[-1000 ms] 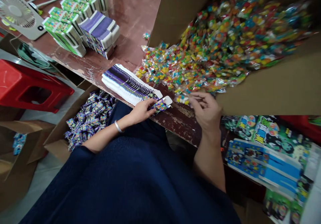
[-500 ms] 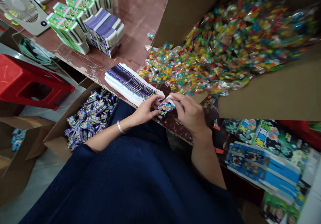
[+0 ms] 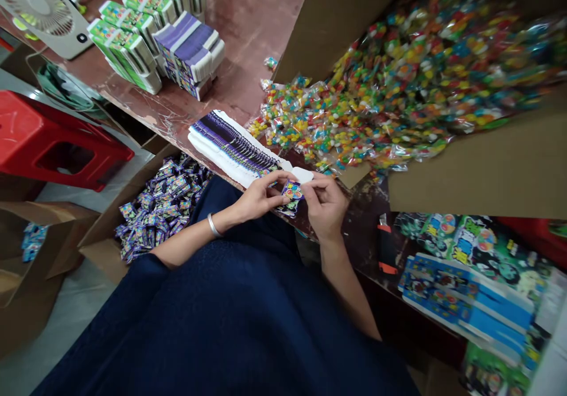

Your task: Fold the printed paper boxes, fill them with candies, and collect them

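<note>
Between my two hands is a small purple candy box [image 3: 292, 191] with a colourful print and a white flap standing up at its top. My left hand [image 3: 264, 195] grips its left side, thumb on the printed front. On the right side, my right hand [image 3: 325, 202] pinches it near the flap. Just beyond my left hand, a fanned row of flat purple-and-white boxes [image 3: 234, 151] lies along the table edge. Past the box, a heap of clear packets of coloured candies [image 3: 328, 130] spills out of a cardboard carton [image 3: 478, 165] lying on its side.
Banded stacks of green boxes [image 3: 128, 47] and purple boxes [image 3: 190, 50] stand on the table [image 3: 252, 6], beside a white fan [image 3: 42, 12]. Below left, a carton holds many filled purple boxes [image 3: 163, 207] near a red stool [image 3: 62, 148]. An orange-and-black cutter [image 3: 387, 245] lies at right.
My right hand has drawn in lower and closer to the box, its forearm shifting left. The box's white flap now stands up in plain view.
</note>
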Motion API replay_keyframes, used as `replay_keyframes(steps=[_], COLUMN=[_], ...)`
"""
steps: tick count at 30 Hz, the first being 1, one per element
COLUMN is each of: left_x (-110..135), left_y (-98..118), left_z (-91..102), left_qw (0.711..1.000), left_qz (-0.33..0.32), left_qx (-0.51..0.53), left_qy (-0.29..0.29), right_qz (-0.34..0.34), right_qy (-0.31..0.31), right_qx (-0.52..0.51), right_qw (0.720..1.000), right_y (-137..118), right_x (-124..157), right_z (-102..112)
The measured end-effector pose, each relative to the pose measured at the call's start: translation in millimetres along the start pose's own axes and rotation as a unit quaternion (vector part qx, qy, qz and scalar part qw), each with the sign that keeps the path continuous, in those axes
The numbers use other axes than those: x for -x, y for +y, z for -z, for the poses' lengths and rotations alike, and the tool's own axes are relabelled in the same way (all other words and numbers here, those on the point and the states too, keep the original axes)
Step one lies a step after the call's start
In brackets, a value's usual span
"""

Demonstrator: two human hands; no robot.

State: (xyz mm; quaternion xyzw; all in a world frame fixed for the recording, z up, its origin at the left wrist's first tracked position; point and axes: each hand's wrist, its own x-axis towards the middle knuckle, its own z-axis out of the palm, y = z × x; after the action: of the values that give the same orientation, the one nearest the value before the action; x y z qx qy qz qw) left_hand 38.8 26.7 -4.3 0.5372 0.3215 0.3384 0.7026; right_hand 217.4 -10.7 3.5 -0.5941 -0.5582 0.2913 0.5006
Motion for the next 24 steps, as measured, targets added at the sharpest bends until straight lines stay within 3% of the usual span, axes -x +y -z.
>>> replay_keyframes(steps=[5,9,16,20,24], left_x=[-1,2,8,10,11], left_y=[2,3,5,7,9], left_z=[-0.4,-0.1,5.4,8.4,9.1], left_qw=[0.998,0.999,0.993,0.993,0.996], left_qz=[-0.017,-0.020,-0.064,-0.056,-0.041], left_qx=[0.031,0.015,-0.097,-0.105,-0.076], left_qy=[0.044,0.049,0.033,0.020,0.027], right_qz=[-0.005,-0.008,-0.104,-0.092,-0.032], right_qy=[0.052,-0.007,-0.074,-0.070,-0.061], right_qx=[-0.083,-0.088,-0.067,-0.057,-0.038], right_qw=[0.995,0.996,0.990,0.992,0.997], right_y=[-5,-6,-3,-3,-7], right_x=[-8,-14,-28,-31,-26], right_z=[-9,-8,6,8,5])
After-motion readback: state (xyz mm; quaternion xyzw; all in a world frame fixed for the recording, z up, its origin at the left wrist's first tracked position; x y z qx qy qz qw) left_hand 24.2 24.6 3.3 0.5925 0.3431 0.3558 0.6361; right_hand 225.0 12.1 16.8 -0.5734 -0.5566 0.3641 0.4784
